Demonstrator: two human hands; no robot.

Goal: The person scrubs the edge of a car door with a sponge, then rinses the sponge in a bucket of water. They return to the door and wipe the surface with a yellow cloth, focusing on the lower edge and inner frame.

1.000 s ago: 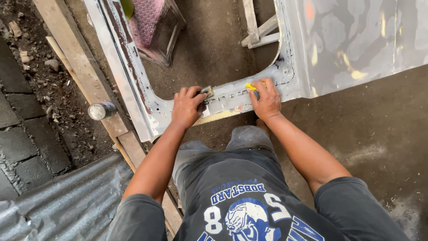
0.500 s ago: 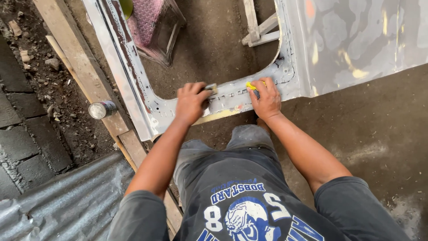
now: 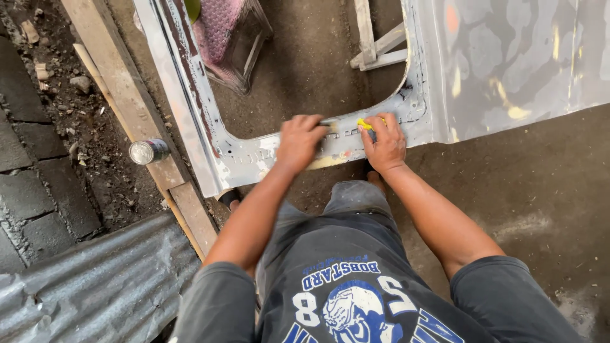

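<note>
A grey, sanded car door panel [image 3: 508,70] lies flat on the ground, its window frame [image 3: 184,108] running up to the left. My left hand [image 3: 298,141] presses on the lower edge of the window opening, with a thin dark tool or strip showing at its fingertips; the hand is blurred. My right hand [image 3: 384,143] rests on the same edge just to the right, pinching a small yellow object [image 3: 363,124] against the metal. Pale filler patches mark the panel between and below my hands.
A wooden plank [image 3: 127,108] lies along the left with a small metal can [image 3: 147,151] on it. Corrugated sheet metal [image 3: 82,286] sits at lower left, dark paving blocks [image 3: 32,190] beside it. A pink mesh-covered stool [image 3: 229,38] and wooden slats [image 3: 375,44] show through the window opening.
My left hand has slid a little to the right along the frame edge, closer to my right hand. The right hand has stayed in place.
</note>
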